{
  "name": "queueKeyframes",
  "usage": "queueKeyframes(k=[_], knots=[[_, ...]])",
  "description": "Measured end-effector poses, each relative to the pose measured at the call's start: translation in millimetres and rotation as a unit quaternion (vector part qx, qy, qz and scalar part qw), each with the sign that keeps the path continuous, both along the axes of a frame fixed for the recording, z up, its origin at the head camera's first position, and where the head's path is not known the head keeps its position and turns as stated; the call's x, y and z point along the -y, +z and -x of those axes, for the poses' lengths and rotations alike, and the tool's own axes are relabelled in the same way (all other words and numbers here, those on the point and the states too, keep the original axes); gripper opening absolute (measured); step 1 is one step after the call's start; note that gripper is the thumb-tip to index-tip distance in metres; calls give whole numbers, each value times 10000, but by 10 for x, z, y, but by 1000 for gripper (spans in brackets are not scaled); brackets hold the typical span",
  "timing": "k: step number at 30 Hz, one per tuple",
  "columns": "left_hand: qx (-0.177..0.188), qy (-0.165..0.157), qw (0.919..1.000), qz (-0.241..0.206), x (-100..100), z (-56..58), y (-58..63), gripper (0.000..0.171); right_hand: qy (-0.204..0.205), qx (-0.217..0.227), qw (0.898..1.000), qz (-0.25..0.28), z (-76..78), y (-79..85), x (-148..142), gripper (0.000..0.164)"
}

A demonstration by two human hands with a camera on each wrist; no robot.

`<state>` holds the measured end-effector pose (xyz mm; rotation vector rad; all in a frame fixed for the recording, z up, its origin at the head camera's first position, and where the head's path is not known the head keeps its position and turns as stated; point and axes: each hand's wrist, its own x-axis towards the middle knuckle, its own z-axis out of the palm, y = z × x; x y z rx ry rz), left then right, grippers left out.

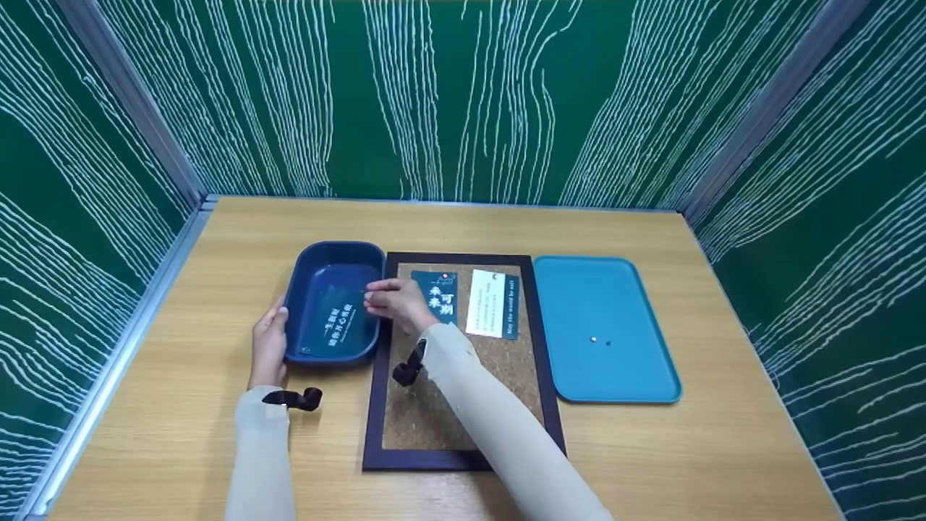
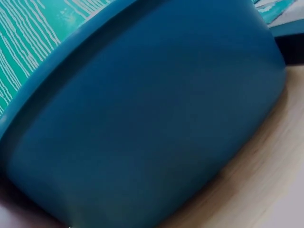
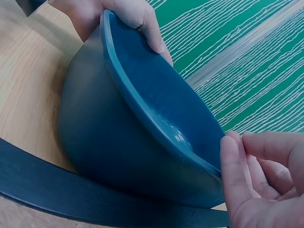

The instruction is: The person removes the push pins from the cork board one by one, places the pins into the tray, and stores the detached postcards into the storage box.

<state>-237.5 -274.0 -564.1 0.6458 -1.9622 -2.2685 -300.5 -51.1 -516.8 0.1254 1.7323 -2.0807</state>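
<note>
A dark blue basin (image 1: 340, 250) stands at the left of the table. My left hand (image 1: 270, 344) grips its left side, thumb at the rim; the right wrist view shows those fingers over the rim. Inside lies a dark green card (image 1: 336, 325) with white writing, slanted. My right hand (image 1: 398, 300) is at the basin's right rim, thumb and fingertips pinched together at the card's upper right corner. In the right wrist view the fingertips (image 3: 231, 147) overlap the rim and the card is hidden. The left wrist view is filled by the basin's outer wall (image 2: 142, 109).
Right of the basin lies a dark-framed cork board (image 1: 427, 412). On it are a green card (image 1: 422, 281), partly behind my right hand, and a white-and-green card (image 1: 486, 307), each pinned near the top. A light blue tray (image 1: 600, 304) holds small pins (image 1: 593, 339).
</note>
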Motion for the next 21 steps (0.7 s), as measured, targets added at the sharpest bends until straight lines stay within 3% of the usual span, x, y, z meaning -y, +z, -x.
queueKeyframes(k=[5, 13, 18, 21], knots=[[21, -41, 10000, 38, 7, -8, 6, 47, 5, 44, 10000, -31, 1, 1, -21, 32], [-9, -114, 9997, 193, 12, -36, 15, 48, 113, 15, 9999, -109, -17, 42, -119, 31], [97, -505, 9946, 898, 33, -46, 113, 54, 143, -112, 9996, -200, -5, 81, -215, 29], [164, -833, 9844, 1542, 66, -70, 188, 60, 157, -166, 9993, -313, -11, 105, -279, 27]])
